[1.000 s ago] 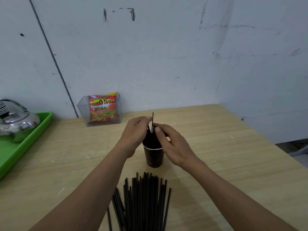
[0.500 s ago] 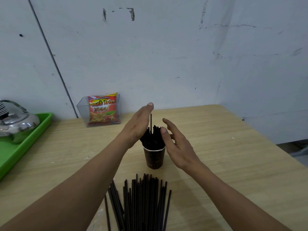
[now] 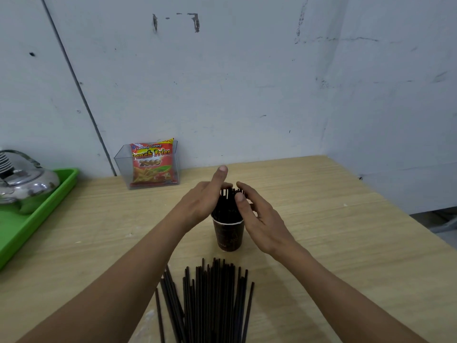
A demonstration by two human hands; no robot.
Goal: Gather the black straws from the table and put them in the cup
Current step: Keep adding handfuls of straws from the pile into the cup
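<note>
Black straws in the cup (image 3: 227, 205) upright, tops now roughly level; gone the single stalk that poked above the rest a second ago. Dark paper cup (image 3: 228, 235) standing mid-table. Flanked by left hand (image 3: 201, 203) and right hand (image 3: 258, 219), apart, fingers straight, no longer pinching; probably patting the bundle, contact hard to confirm. Loose straws (image 3: 212, 300) piled flat on the table (image 3: 321, 231) just nearer, so most gathering left. Beyond: French Fries packet (image 3: 152, 164), kettle (image 3: 24, 184) on green tray (image 3: 37, 214).
</note>
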